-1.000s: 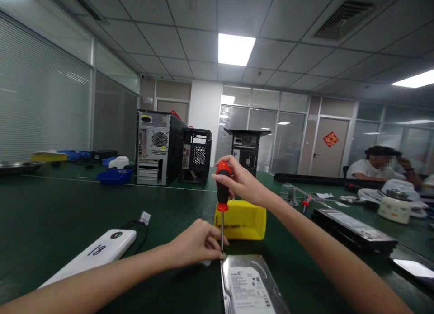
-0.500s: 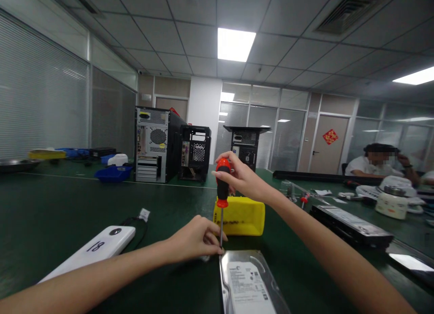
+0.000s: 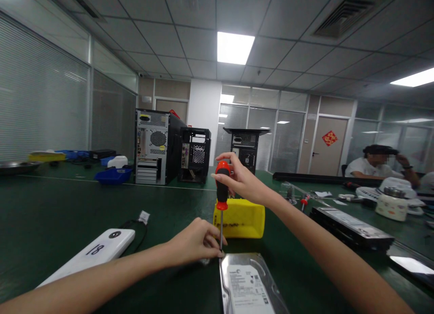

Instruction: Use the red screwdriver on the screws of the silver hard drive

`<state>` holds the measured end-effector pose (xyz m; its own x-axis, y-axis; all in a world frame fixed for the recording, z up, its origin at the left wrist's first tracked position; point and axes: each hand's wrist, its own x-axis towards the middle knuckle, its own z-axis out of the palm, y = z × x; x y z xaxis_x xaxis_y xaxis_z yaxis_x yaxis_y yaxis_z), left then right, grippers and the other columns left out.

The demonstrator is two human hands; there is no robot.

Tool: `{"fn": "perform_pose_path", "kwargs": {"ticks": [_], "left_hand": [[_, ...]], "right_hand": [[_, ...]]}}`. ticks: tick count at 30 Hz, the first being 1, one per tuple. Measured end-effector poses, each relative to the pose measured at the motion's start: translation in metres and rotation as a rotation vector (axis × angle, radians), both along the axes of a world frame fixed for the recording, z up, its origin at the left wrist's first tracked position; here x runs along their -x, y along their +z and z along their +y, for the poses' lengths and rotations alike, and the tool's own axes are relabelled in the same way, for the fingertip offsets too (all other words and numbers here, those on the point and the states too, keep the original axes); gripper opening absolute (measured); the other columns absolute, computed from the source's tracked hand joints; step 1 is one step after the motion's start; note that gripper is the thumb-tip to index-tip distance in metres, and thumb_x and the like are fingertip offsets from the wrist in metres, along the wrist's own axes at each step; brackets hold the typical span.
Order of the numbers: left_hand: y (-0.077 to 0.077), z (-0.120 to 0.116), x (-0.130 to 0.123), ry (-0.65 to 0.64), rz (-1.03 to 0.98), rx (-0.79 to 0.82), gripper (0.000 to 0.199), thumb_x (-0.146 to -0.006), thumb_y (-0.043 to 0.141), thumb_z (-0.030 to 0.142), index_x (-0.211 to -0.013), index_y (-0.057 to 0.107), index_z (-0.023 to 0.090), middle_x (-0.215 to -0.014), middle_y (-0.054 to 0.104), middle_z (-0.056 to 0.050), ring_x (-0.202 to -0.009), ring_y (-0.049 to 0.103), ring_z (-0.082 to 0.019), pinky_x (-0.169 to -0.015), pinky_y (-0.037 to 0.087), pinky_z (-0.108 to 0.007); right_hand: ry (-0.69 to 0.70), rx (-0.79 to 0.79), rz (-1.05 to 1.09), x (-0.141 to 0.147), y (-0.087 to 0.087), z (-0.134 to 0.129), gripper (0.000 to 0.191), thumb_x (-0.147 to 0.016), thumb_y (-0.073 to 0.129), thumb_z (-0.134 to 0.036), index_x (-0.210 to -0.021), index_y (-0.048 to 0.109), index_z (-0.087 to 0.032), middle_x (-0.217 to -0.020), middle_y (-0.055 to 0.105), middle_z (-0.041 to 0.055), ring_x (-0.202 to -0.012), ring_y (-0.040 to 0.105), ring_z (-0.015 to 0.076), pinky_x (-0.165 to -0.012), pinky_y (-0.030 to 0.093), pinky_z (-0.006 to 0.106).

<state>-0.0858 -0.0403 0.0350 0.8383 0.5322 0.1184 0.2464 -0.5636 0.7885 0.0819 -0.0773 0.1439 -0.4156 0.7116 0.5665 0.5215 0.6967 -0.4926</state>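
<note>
A: What can you read down there?

B: The hard drive (image 3: 267,278), bottom centre of the frame, carries a white label (image 3: 250,292); its logo looks like Seagate's, but the smaller print is lost. The white device (image 3: 91,256) at lower left is marked "18". The yellow bin (image 3: 251,211), just above the drive, bears dark writing too blurred to make out.

A: And the room round the drive?

B: A strip of green table (image 3: 74,208) separates its far edge from the bin — no contact. More green lies between its right edge and the right forearm (image 3: 325,241). The near end is cut off by the bottom of the frame.

A: The hands?

B: The right hand (image 3: 237,175), centre, has thumb and fingers closed round a red-and-black screwdriver (image 3: 222,185), shaft almost upright, tip at the drive's upper-left corner. The left hand (image 3: 200,242) is drawn nearly into a pinch beside that tip — whether anything sits between its fingertips, I can't tell.
</note>
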Motion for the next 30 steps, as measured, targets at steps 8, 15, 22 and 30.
{"fn": "perform_pose_path", "kwargs": {"ticks": [8,15,22,30], "left_hand": [[0.006,-0.004,0.002,-0.025,0.024,-0.047,0.036,-0.071,0.069,0.027,-0.103,0.065,0.012,-0.087,0.072,-0.009,-0.077,0.068,-0.02,-0.071,0.052,-0.028],[0.046,0.001,0.017,0.235,-0.288,-0.367,0.036,-0.087,0.044,0.036,-0.074,0.07,0.014,-0.077,0.071,-0.005,-0.08,0.065,-0.02,-0.08,0.045,-0.028],[0.027,0.001,0.01,0.425,-0.441,-0.379,0.019,-0.084,0.05,0.033,-0.092,0.055,0.016,-0.052,0.055,0.005,-0.052,0.056,-0.014,-0.059,0.042,-0.023],[0.017,0.005,0.007,0.423,-0.455,-0.34,0.018,-0.087,0.048,0.035,-0.09,0.037,0.021,-0.051,0.05,0.01,-0.047,0.053,-0.012,-0.052,0.037,-0.021]], "right_hand": [[-0.052,-0.165,0.033,0.007,-0.005,-0.001,0.075,-0.086,0.051,-0.036,-0.142,0.002,-0.027,-0.065,0.042,-0.0033,-0.053,0.043,0.013,-0.052,0.042,0.028],[-0.099,-0.214,0.043,0.005,-0.009,0.001,0.072,-0.086,0.05,-0.037,-0.142,0.005,-0.025,-0.063,0.04,-0.0041,-0.051,0.04,0.0134,-0.054,0.041,0.03],[-0.214,-0.264,0.025,0.001,-0.017,0.013,0.04,-0.087,0.045,-0.039,-0.123,0.037,-0.022,-0.064,0.041,-0.0035,-0.05,0.044,0.0119,-0.054,0.038,0.027],[-0.235,-0.283,-0.001,0.001,-0.015,0.013,0.035,-0.089,0.043,-0.039,-0.119,0.041,-0.021,-0.068,0.045,-0.0027,-0.053,0.046,0.0109,-0.053,0.036,0.025]]}}
